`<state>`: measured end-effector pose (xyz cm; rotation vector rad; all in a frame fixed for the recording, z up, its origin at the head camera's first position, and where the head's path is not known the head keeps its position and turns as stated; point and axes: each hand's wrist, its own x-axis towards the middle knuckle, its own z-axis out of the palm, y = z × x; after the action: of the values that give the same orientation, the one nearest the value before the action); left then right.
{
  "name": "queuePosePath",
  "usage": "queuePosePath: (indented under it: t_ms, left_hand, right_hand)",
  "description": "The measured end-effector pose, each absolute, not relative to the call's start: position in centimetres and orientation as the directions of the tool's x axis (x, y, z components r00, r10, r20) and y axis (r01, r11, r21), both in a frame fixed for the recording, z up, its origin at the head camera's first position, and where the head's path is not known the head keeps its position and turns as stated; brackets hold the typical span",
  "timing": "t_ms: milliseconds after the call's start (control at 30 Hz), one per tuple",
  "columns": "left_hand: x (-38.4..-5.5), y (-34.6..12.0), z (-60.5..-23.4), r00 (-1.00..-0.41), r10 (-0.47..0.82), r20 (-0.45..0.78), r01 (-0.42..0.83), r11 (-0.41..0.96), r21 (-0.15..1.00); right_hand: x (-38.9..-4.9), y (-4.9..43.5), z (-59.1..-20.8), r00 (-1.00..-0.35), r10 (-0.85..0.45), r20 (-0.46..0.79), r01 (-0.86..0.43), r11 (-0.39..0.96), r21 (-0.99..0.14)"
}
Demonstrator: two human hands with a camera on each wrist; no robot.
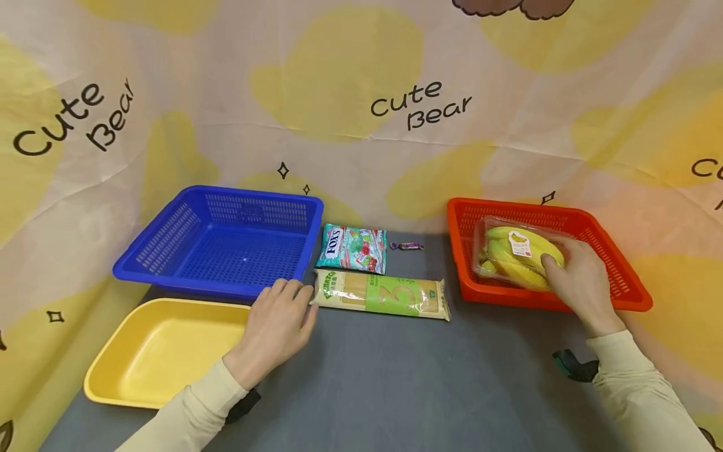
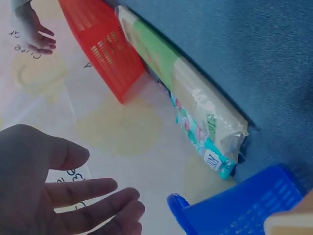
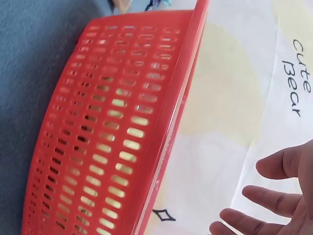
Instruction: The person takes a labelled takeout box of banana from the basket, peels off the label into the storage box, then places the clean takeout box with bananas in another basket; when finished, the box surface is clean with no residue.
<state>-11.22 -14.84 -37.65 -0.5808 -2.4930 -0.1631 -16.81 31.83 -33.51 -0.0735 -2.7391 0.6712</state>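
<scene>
A clear plastic pack of bananas [image 1: 499, 254] with a white label lies in the red basket [image 1: 627, 298]. My right hand [image 1: 584, 285] is over that basket, its thumb overlapping the pack in the head view. In the right wrist view the fingers [image 3: 266, 198] are spread with nothing between them, above the rim. My left hand [image 1: 279, 323] hovers by the front right corner of the blue basket [image 1: 226, 251], fingers relaxed and holding nothing. Beside its fingertips lies a long pack of noodles [image 1: 390, 294] with a green band.
Behind the noodles lie a teal FOX'S candy bag [image 1: 354, 249] and a small purple wrapped candy [image 1: 407, 246]. A yellow tub [image 1: 169, 358] stands front left, partly behind my left arm. A printed cloth [image 1: 350, 81] hangs behind the grey table [image 1: 395, 383].
</scene>
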Motion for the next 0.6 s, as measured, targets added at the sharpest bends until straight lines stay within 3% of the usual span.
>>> queuePosePath:
  t_ms: [100,167,367,500,600]
  left_hand:
    - [-11.6,-14.3,-36.9,-0.745,0.384,0.545,0.476,0.879,0.032]
    - [-12.2,-13.6,-35.8,-0.778,0.389,0.493,0.49,0.867,0.089]
    - [-15.6,-9.5,-32.0,-0.88,0.387,0.276,0.471,0.787,0.398]
    - [-18.1,-6.1,-30.4,-0.888,0.437,0.143,0.428,0.672,0.604]
    - [-19.4,-3.3,-30.1,-0.871,0.484,0.081,0.398,0.6,0.694]
  right_hand:
    - [-16.9,32.4,-33.5,-0.952,0.139,0.274,-0.004,0.885,-0.465]
    - [-17.0,32.7,-33.4,-0.953,0.143,0.268,0.0,0.883,-0.469]
    - [-17.3,33.5,-33.0,-0.957,0.18,0.229,0.05,0.876,-0.48]
    - [-17.4,34.3,-32.9,-0.957,0.188,0.222,0.062,0.878,-0.475]
    - [-17.4,35.1,-32.9,-0.96,0.198,0.196,0.084,0.877,-0.474]
